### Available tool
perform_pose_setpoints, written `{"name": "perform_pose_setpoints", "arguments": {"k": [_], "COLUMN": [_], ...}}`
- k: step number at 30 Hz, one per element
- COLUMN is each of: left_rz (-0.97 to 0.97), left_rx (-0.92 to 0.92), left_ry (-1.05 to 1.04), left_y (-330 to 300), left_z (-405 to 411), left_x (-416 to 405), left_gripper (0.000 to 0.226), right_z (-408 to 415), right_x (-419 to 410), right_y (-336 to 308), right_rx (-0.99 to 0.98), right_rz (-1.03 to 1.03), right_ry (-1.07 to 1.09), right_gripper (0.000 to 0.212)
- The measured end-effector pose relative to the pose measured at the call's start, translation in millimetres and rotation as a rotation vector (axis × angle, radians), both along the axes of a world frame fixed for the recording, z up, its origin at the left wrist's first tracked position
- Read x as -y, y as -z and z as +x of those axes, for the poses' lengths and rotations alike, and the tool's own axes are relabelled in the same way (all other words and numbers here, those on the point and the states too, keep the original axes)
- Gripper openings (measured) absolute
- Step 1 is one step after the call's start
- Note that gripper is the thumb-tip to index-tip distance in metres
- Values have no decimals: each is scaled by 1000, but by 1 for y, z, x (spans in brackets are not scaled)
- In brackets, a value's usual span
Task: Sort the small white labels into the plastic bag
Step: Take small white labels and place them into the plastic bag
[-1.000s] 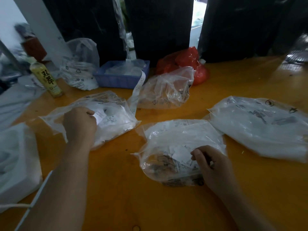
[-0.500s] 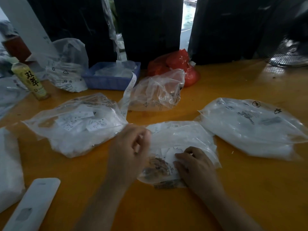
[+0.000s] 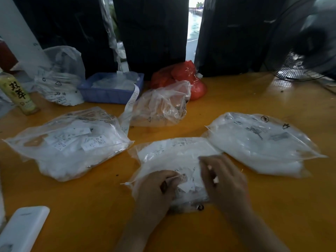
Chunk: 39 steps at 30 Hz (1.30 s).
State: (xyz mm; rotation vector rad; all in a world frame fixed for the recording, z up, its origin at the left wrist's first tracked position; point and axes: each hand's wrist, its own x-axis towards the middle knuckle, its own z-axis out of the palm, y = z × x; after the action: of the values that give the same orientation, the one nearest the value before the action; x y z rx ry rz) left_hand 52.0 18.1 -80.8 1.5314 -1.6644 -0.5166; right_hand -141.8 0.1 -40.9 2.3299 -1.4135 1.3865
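Both hands work at the near plastic bag [image 3: 174, 155]; the left hand [image 3: 158, 190] pinches a white label [image 3: 182, 178]; the right hand [image 3: 225, 179] grips the bag's film; filling looks well advanced, unfinished.

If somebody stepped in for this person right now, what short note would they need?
Left hand: pinching a small white label at the mouth of the middle plastic bag.
Right hand: on the same bag, fingers curled; what it grips is unclear.
Done: that bag already holds many labels.
Left: drop this label in. Filled bags lie to the left and right on the orange table.
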Motion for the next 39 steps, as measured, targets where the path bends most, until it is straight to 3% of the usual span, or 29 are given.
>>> {"name": "perform_pose_setpoints", "arguments": {"k": [2,3,5,8,10,13,16,20,25,30,34,39], "left_rz": [31,21,-50,-93,-79,-54,-17,14,17,5,-5,-11], "left_rx": [-30,-42,-40,-15,-18,-5,-8,15,9,-10,-11,-28], "left_ry": [-12,-13,-14,0,20,25,52,63,67,79,79,86], "left_y": [2,2,-1,-3,-3,0,0,2,3,5,4,4], "left_z": [1,0,-3,-5,-4,-3,-4,-4,-3,-1,-1,-1], "left_x": [-2,-2,-2,-2,-3,-4,-4,-4,-3,-3,-3,-3], "left_gripper": [22,21,16,17,21,19,19,21,23,26,23,18], "right_z": [-27,-45,-81,-110,-115,-115,-116,-113,-114,-113,-112,-115], "right_x": [22,36,66,93,100,102,102,98,93,84,79,73], "right_y": [-21,-30,-43,-45,-39,-26,-18,-15,-26,-34,-39,-42], "right_rx": [-1,-45,-191,-376,-413,-385,-379,-434,-242,-253,-90,105], "right_rz": [-64,6,317,702,682,581,675,685,522,398,417,433], "right_ry": [243,396,608,663,619,615,576,569,610,657,635,545], "right_gripper": [9,8,21,32,24,36,19,19,14,23,16,40]}}
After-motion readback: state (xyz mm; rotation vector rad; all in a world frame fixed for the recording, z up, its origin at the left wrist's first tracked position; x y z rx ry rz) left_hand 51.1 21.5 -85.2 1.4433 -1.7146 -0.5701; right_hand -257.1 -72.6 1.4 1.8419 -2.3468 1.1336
